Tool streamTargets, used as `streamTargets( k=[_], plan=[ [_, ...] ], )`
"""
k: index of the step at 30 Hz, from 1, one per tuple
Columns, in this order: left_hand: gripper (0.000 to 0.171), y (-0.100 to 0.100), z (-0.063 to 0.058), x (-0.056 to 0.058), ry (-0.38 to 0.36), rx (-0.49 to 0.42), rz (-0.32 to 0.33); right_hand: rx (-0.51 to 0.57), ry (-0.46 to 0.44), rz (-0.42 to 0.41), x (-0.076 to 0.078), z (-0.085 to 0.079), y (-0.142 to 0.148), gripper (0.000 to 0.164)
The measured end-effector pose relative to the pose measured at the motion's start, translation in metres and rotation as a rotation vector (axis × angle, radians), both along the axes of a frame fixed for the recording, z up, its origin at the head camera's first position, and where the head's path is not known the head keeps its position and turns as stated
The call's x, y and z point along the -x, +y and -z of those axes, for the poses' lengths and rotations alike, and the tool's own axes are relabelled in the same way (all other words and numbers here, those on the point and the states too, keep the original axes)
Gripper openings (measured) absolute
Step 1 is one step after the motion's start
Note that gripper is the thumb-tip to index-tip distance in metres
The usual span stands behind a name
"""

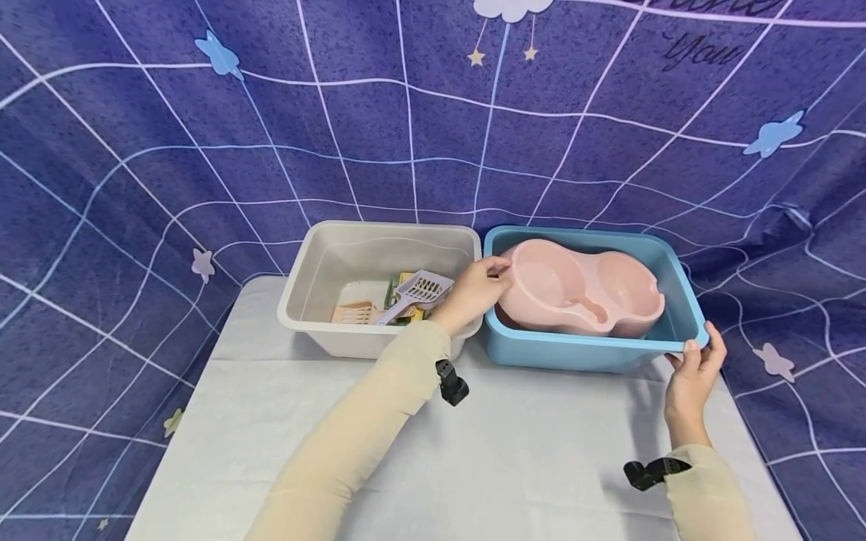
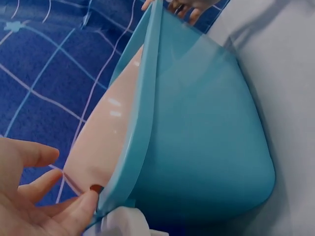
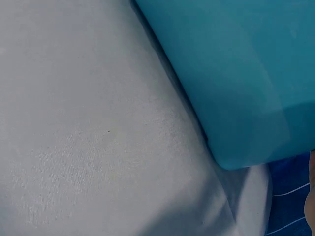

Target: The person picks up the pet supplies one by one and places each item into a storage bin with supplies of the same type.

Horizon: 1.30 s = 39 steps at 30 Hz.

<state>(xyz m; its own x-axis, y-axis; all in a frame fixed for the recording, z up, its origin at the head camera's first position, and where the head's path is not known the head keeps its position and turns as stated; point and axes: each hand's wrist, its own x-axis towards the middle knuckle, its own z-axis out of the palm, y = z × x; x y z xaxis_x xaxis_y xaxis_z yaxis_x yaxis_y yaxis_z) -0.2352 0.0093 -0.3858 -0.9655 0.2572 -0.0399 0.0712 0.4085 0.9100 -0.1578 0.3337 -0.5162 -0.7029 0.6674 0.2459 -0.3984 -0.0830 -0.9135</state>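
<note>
A pink double pet bowl (image 1: 595,282) lies inside a blue plastic bin (image 1: 582,353), leaning on the bin's left end. My left hand (image 1: 476,289) reaches over the grey bin to the bowl's left edge, fingertips right at it. The left wrist view shows that hand (image 2: 34,196) with the thumb beside the blue rim and the fingers spread near the bowl's corner. At the front right corner, my right hand (image 1: 693,383) grips the blue bin's rim, thumb in front and fingers round the side. Only a sliver of this hand (image 3: 310,206) enters the right wrist view.
A grey plastic bin (image 1: 318,330) stands to the left, close beside the blue one. It holds a lilac litter scoop (image 1: 409,295), a peach scoop (image 1: 353,312) and small green-yellow items. Both bins stand on a white-covered table (image 1: 528,451) before a dark blue curtain (image 1: 365,113).
</note>
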Motion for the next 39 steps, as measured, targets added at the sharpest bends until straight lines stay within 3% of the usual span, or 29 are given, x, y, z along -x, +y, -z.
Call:
streamTargets(
  k=[5, 13, 19, 27, 39],
  plan=[
    [0.039, 0.0, 0.0, -0.011, 0.032, 0.025, -0.023, -0.007, -0.008, -0.012, -0.001, 0.0, -0.001, 0.042],
    [0.038, -0.011, 0.004, -0.028, 0.026, -0.006, 0.083, -0.037, -0.083, -0.043, -0.004, -0.002, 0.002, 0.044],
    [0.037, -0.02, 0.009, -0.039, 0.041, -0.028, 0.128, -0.046, -0.076, -0.047, -0.004, -0.001, 0.005, 0.044],
    [0.033, -0.029, 0.014, -0.055, 0.078, -0.027, 0.114, -0.05, -0.055, -0.045, -0.006, 0.002, 0.007, 0.043],
    [0.021, -0.042, 0.029, -0.076, 0.088, -0.139, 0.069, -0.08, -0.115, -0.047, -0.007, -0.002, 0.006, 0.045]
  ],
)
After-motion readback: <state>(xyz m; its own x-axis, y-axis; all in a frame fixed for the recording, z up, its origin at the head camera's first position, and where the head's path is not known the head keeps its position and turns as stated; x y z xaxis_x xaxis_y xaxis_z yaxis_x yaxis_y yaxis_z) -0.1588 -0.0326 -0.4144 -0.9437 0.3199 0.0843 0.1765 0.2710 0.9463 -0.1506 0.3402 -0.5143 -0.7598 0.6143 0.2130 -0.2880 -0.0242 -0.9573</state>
